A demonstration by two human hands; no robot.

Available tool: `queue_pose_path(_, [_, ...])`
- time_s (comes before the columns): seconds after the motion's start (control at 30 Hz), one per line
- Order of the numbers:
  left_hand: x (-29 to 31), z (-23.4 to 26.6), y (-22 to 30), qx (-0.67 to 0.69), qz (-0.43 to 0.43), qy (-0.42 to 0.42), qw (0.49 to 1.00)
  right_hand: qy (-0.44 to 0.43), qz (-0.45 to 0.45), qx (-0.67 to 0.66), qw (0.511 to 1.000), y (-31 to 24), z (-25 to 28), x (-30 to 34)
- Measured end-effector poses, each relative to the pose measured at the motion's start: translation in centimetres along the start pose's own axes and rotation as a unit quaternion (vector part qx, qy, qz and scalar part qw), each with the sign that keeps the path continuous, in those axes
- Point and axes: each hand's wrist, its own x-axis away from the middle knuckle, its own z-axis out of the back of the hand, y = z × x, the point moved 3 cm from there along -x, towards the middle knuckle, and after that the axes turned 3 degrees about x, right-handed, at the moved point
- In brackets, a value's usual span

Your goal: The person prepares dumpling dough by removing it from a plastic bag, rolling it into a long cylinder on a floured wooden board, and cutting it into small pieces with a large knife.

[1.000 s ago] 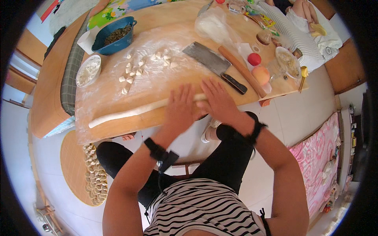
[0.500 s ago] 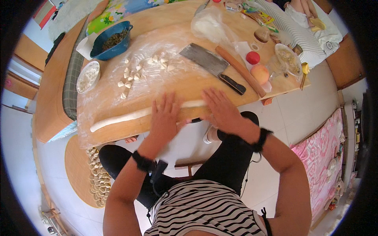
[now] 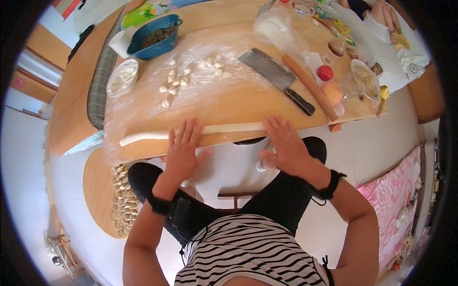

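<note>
A long white dough rope lies along the near edge of the floured wooden table. My left hand rests its fingers on the rope left of its middle, flat and spread. At the rope's right end my right hand presses with outstretched fingers, hiding that end. Neither hand grips anything. Beyond the rope, several small dough pieces lie scattered in flour. A cleaver with a black handle lies to the right, beside a wooden rolling pin.
At the far left stand a blue basin of dark filling and a white bowl of flour. A red ball-like object, a peach-coloured round fruit and a plastic bag are at right. Shaped dumplings lie on a round board below left.
My hands have moved apart along the dough rope, the left one leftward and the right one to its right end. The whole view has shifted a little.
</note>
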Motion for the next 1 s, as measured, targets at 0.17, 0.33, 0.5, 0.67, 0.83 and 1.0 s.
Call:
queue_pose_path(0.17, [-5.1,-0.7,-6.8,-0.035,0.078,0.111,0.99,0.08,0.001,0.102,0.992,4.0,-2.6,-8.9])
queue_pose_path(0.33, [-0.5,-1.5,-4.2,-0.036,0.058,0.047,0.997,-0.004,0.031,0.056,0.998,-0.7,-1.4,-5.8])
queue_pose_path(0.5, [3.2,0.3,-2.5,0.006,0.02,0.039,0.999,0.059,0.046,0.062,0.995,-2.6,-2.8,-4.2])
queue_pose_path(0.67, [-3.5,-1.0,-7.9,0.001,0.1,0.135,0.986,0.042,0.008,0.166,0.985,3.1,-4.3,-11.9])
queue_pose_path(0.83, [0.9,-0.2,-6.3,0.014,0.096,0.089,0.991,0.026,0.066,0.018,0.997,-4.7,-2.2,-12.3])
queue_pose_path(1.0, [5.1,-0.4,-4.7,0.016,0.06,0.059,0.996,0.029,0.16,-0.084,0.983,-16.5,-5.3,-12.3])
